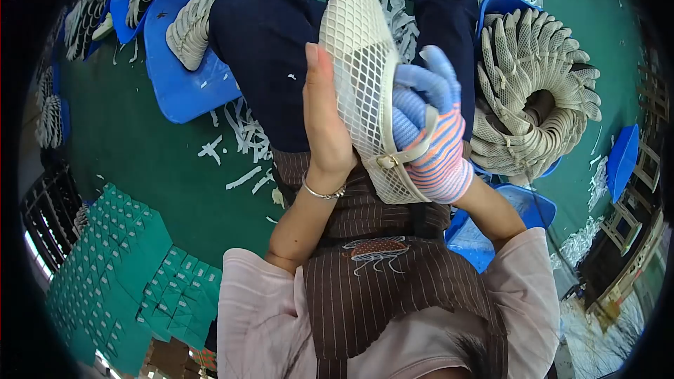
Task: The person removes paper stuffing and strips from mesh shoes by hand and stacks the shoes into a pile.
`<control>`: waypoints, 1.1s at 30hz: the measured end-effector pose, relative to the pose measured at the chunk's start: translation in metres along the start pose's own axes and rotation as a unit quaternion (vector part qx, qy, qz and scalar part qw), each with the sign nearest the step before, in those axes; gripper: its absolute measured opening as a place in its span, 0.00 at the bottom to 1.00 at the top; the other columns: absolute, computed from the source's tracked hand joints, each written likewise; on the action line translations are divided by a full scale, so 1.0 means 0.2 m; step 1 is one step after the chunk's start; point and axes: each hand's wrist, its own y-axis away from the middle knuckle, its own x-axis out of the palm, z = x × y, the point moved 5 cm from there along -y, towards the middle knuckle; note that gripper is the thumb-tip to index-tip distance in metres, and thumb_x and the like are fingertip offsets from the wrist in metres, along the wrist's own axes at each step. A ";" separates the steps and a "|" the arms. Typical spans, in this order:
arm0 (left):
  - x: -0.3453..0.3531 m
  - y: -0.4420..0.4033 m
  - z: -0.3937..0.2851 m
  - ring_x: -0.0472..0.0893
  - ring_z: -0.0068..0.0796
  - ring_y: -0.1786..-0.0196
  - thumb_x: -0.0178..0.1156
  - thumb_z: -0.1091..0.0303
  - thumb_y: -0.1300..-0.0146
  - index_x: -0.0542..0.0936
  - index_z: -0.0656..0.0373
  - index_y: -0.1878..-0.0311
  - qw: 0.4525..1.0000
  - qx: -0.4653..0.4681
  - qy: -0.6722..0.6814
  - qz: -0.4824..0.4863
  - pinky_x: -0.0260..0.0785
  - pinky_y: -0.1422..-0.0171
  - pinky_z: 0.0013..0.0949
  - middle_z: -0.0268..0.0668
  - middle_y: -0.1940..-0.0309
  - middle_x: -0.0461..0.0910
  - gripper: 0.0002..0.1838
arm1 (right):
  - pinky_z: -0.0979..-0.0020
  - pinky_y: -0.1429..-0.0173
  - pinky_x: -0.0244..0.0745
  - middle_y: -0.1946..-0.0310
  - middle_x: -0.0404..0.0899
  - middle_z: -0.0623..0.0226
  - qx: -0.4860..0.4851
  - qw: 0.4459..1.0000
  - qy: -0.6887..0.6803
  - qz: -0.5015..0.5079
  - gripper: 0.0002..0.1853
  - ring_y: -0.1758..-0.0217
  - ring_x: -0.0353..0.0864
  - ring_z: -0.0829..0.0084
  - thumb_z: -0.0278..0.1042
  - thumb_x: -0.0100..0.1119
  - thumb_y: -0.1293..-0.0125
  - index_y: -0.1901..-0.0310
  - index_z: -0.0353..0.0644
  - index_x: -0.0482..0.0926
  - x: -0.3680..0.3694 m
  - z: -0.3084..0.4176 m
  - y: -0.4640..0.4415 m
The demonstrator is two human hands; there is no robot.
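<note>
A cream mesh shoe with a strap and small gold buckle is held over the lap, toe pointing away from me. My left hand, bare with a bracelet at the wrist, grips its left side. The thumb lies along the edge; the other fingers are hidden behind the shoe. On the opposite side, my right hand, in a blue and pink striped glove, holds the shoe at its opening. Its fingers are bent by the rim, and the looped strap crosses in front of the glove.
Many similar shoes form a ring in a blue bin to the right. Another blue bin with shoes stands at left. White paper strips litter the green floor. Stacked green boxes sit at lower left.
</note>
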 end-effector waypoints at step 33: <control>-0.01 0.06 -0.08 0.73 0.31 0.39 0.31 0.45 0.25 0.58 0.65 0.31 0.996 0.080 -0.009 -0.021 0.63 0.35 0.32 0.45 0.37 0.68 0.34 | 0.58 0.26 0.47 0.34 0.66 0.61 0.033 0.994 0.087 -0.064 0.33 0.30 0.60 0.62 0.49 0.54 0.42 0.37 0.40 0.66 0.07 -0.08 -0.13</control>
